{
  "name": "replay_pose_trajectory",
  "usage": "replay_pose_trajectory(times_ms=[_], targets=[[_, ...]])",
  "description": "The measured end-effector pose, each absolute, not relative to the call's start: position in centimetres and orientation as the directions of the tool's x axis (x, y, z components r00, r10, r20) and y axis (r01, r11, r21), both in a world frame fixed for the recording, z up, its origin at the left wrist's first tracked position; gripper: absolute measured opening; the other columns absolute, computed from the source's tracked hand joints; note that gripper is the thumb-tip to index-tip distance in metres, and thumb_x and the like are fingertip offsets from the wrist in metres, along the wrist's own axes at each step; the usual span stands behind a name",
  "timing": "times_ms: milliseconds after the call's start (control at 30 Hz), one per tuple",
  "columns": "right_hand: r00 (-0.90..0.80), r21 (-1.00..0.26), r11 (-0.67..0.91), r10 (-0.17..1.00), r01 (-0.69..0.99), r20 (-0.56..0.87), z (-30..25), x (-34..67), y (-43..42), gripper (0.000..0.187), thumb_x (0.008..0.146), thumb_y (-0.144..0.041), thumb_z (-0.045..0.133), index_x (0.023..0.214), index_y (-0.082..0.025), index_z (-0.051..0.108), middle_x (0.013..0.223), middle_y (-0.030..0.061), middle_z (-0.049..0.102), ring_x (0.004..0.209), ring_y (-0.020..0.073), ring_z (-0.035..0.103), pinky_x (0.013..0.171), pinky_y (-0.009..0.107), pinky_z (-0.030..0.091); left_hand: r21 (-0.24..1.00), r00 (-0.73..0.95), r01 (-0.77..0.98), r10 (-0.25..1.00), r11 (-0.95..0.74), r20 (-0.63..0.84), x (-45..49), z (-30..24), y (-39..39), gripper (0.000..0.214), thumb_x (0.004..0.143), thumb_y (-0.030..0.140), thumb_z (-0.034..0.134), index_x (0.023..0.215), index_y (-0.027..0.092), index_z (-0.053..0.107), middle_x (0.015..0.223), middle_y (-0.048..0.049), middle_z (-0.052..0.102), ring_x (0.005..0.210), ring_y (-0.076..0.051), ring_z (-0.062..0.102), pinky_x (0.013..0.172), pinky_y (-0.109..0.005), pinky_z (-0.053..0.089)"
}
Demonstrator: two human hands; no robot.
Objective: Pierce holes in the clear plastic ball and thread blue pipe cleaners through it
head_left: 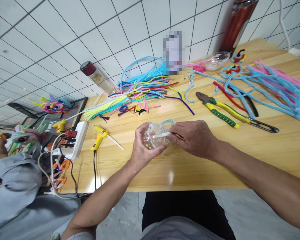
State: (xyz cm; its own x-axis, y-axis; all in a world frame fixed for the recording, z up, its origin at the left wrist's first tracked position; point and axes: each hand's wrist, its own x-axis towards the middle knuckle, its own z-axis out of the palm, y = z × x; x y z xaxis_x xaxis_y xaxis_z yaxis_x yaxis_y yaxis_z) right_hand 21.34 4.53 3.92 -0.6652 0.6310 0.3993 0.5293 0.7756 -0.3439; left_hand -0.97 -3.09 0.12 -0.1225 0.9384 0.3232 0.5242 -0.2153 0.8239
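My left hand (146,146) is wrapped round a clear plastic ball (151,136) with small coloured bits showing in it. My right hand (195,137) pinches a thin white stick (161,134) that lies across the front of the ball; its exact kind is unclear. A light blue pipe cleaner (168,120) curves up behind the ball near my right fingers, and where it ends is hidden. To the left of my left hand lies a yellow hot glue gun (99,137), a white glue stick (115,142) poking from its back.
Bundled pipe cleaners (145,88) lie at the back, and blue and pink ones (280,88) at right. Pliers (218,110) rest in front of those. A power strip (77,141) with cords, a glass bottle (97,78) and a red thermos (237,28) stand around. A co-worker's sleeve (15,173) is at left.
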Motion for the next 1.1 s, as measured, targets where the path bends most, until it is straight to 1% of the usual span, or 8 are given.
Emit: replay_pose_trajectory(times_ms=[200, 300, 400, 533, 667, 800, 1000, 1100], targets=[[-0.644, -0.367, 0.754, 0.656, 0.545, 0.394, 3.7, 20.8, 4.2, 0.042, 0.105, -0.047, 0.047, 0.083, -0.019, 0.068, 0.074, 0.0037, 0.071, 0.065, 0.0149, 0.058, 0.059, 0.031, 0.017, 0.811, -0.136, 0.546, 0.932, -0.211, 0.335, -0.8, 0.2, -3.2, 0.087, 0.069, 0.05, 0.09, 0.139, 0.024, 0.046, 0.138, -0.0127, 0.058, 0.127, -0.029, 0.064, 0.101, -0.043, 0.059], [-0.617, -0.357, 0.738, 0.674, 0.572, 0.406, 3.7, 20.7, 4.0, 0.041, 0.105, -0.046, 0.047, 0.083, -0.019, 0.068, 0.075, 0.004, 0.071, 0.065, 0.015, 0.057, 0.059, 0.032, 0.016, 0.8, -0.113, 0.551, 0.928, -0.239, 0.355, -0.7, 0.1, -3.3, 0.089, 0.067, 0.047, 0.092, 0.14, 0.023, 0.046, 0.141, -0.0137, 0.057, 0.132, -0.03, 0.061, 0.108, -0.046, 0.056], [-0.604, -0.365, 0.745, 0.667, 0.558, 0.436, 4.0, 20.9, 4.1, 0.042, 0.106, -0.045, 0.045, 0.082, -0.018, 0.068, 0.074, 0.0045, 0.071, 0.065, 0.0153, 0.057, 0.06, 0.032, 0.018, 0.795, -0.103, 0.555, 0.929, -0.243, 0.356, -0.6, 0.0, -3.4, 0.091, 0.067, 0.047, 0.092, 0.14, 0.022, 0.045, 0.143, -0.015, 0.056, 0.136, -0.031, 0.059, 0.113, -0.048, 0.052], [-0.598, -0.393, 0.761, 0.649, 0.517, 0.47, 4.5, 21.5, 4.4, 0.044, 0.107, -0.046, 0.045, 0.083, -0.018, 0.069, 0.074, 0.0042, 0.072, 0.068, 0.0153, 0.06, 0.06, 0.031, 0.02, 0.803, -0.133, 0.557, 0.931, -0.214, 0.34, -0.8, 0.1, -3.2, 0.087, 0.068, 0.049, 0.09, 0.139, 0.022, 0.047, 0.14, -0.0142, 0.058, 0.129, -0.03, 0.064, 0.105, -0.046, 0.058], [-0.654, -0.36, 0.776, 0.631, 0.518, 0.417, 4.5, 21.7, 4.6, 0.038, 0.103, -0.044, 0.05, 0.081, -0.019, 0.068, 0.074, 0.0034, 0.072, 0.067, 0.0154, 0.06, 0.059, 0.031, 0.018, 0.814, -0.146, 0.547, 0.935, -0.196, 0.323, -1.0, 0.1, -3.1, 0.086, 0.069, 0.053, 0.088, 0.138, 0.023, 0.047, 0.139, -0.0135, 0.058, 0.125, -0.029, 0.065, 0.099, -0.043, 0.06], [-0.665, -0.364, 0.767, 0.641, 0.529, 0.384, 4.3, 21.4, 4.6, 0.036, 0.103, -0.044, 0.051, 0.083, -0.019, 0.069, 0.075, 0.0036, 0.072, 0.066, 0.0153, 0.06, 0.059, 0.031, 0.016, 0.827, -0.139, 0.529, 0.942, -0.191, 0.307, -1.0, 0.2, -3.1, 0.086, 0.069, 0.055, 0.088, 0.139, 0.024, 0.047, 0.14, -0.0136, 0.058, 0.12, -0.028, 0.068, 0.095, -0.041, 0.062], [-0.623, -0.371, 0.739, 0.674, 0.563, 0.397, 3.7, 20.9, 4.3, 0.039, 0.105, -0.045, 0.049, 0.083, -0.019, 0.069, 0.075, 0.0042, 0.073, 0.066, 0.0158, 0.06, 0.059, 0.031, 0.016, 0.825, -0.15, 0.532, 0.937, -0.192, 0.315, -1.0, 0.3, -3.1, 0.086, 0.067, 0.049, 0.09, 0.137, 0.023, 0.047, 0.138, -0.0132, 0.059, 0.126, -0.03, 0.065, 0.101, -0.043, 0.06], [-0.615, -0.376, 0.734, 0.68, 0.566, 0.4, 3.6, 20.6, 4.1, 0.039, 0.105, -0.045, 0.049, 0.085, -0.019, 0.069, 0.076, 0.0041, 0.073, 0.066, 0.0156, 0.06, 0.059, 0.032, 0.016, 0.823, -0.15, 0.535, 0.937, -0.19, 0.314, -1.0, 0.2, -3.0, 0.085, 0.067, 0.047, 0.09, 0.137, 0.022, 0.048, 0.137, -0.0127, 0.059, 0.126, -0.029, 0.065, 0.102, -0.043, 0.059]])
